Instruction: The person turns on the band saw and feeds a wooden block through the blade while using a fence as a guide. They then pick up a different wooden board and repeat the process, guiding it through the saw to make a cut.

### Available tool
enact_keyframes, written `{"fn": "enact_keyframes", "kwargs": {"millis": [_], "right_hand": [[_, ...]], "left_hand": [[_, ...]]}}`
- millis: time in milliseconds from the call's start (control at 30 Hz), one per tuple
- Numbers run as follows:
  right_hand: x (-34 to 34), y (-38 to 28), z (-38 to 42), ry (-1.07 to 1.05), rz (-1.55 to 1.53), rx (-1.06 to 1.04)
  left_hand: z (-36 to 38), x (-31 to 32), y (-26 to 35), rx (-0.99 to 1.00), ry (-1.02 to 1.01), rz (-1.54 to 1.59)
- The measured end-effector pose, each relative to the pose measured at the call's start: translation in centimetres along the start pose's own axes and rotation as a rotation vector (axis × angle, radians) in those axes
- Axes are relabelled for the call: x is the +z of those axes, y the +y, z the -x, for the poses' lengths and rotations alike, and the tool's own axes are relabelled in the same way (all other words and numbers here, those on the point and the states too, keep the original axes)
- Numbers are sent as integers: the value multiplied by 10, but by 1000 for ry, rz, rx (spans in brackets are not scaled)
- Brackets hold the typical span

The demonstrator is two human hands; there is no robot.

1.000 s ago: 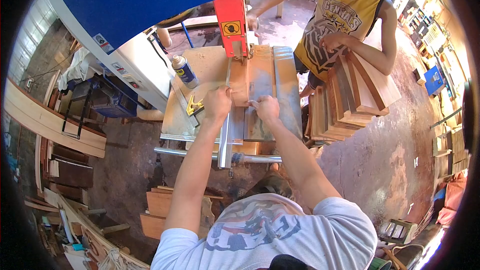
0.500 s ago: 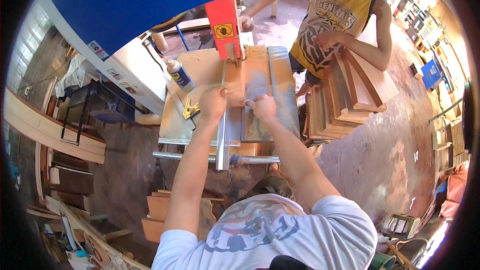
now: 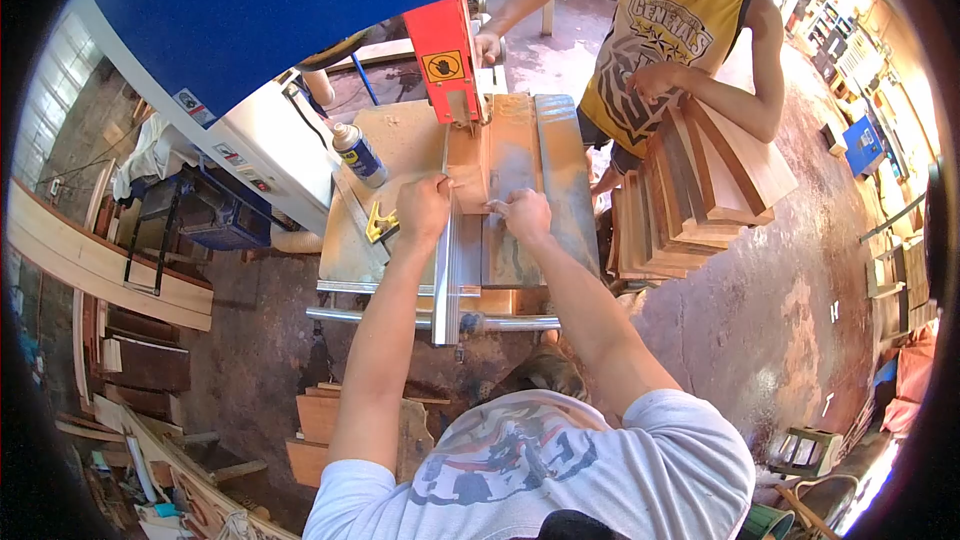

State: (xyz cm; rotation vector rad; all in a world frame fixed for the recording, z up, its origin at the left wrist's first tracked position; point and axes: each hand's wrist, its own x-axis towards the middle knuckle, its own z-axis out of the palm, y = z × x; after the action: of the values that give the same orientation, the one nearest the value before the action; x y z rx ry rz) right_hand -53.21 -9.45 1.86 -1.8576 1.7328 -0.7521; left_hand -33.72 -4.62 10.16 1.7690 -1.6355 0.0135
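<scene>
Both hands have crept forward toward the blade since the earlier frame, and the wooden board (image 3: 468, 172) has gone with them, so that less of it now lies short of the red blade guard (image 3: 443, 58); judged from that, the cut is being fed steadily and is well along, though how much length is left past the guard cannot be seen.

The left hand (image 3: 423, 208) is curled with its fingertips pressed on the near left corner of the board, just beside the metal fence rail (image 3: 447, 260) that runs back toward the person; the right hand (image 3: 523, 214) is likewise bent, its fingers (image 3: 500, 206) pushing against the near edge on the other side; neither hand wraps the wood, both bear on it from behind.

Ahead of the fingertips the board lies flat on the saw table (image 3: 565, 180), its far end under the guard; to the left of the left hand sit a yellow clamp (image 3: 380, 222) and, further off, a spray can (image 3: 358, 154); beyond the blade a co-worker's hand (image 3: 488, 46) rests near the saw's far side, while that person's other arm steadies a stack of boards (image 3: 700, 190) well to the right of the right hand.
</scene>
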Motion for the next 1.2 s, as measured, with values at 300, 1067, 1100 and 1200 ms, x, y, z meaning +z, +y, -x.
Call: {"fn": "enact_keyframes", "kwargs": {"millis": [300, 1067, 1100, 1200], "right_hand": [[7, 5, -4, -5, 12, 20], [-4, -2, -5, -100, -49, 95], [-6, -3, -4, -117, -59, 100], [4, 3, -6, -46, -51, 44]], "left_hand": [[-4, 3, -3, 35, -6, 4], [-5, -4, 8, -21, -49, -15], [-5, -6, 9, -11, -49, -24], [-5, -5, 9, -6, -48, -33]]}}
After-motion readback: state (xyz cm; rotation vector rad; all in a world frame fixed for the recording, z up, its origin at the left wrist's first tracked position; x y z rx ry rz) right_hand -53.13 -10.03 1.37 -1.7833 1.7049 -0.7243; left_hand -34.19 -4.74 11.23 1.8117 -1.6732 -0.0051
